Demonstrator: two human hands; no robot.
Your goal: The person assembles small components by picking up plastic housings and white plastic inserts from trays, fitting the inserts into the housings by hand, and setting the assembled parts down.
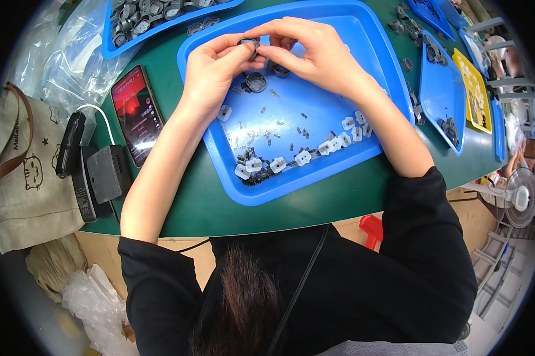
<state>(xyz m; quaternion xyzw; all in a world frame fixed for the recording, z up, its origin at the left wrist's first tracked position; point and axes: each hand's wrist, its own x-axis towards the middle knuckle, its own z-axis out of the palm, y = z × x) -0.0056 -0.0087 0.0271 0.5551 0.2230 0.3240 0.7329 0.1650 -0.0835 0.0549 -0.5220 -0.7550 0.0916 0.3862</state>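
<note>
Above the far side of a blue tray (243, 195), my two hands meet at a small dark round plastic part (252, 46). My left hand (211, 71) is closed, pinching the part between thumb and fingers. From the other side, the thumb and fingertips of my right hand (318, 56) close on the same part and hide some of it. Just below them in the tray lies a similar dark round part (255, 82), and another sits partly under my right hand. Several whitish clear plastic pieces (303, 157) line the tray's near side, with tiny black pieces (261, 176) heaped at its near-left corner.
A blue tray (109, 46) full of dark round parts stands at the far left. Left of my forearm are a phone (138, 115), a black box with a white cable (107, 172) and a cloth bag (36, 196). More blue trays (439, 89) and a yellow one (472, 89) stand right.
</note>
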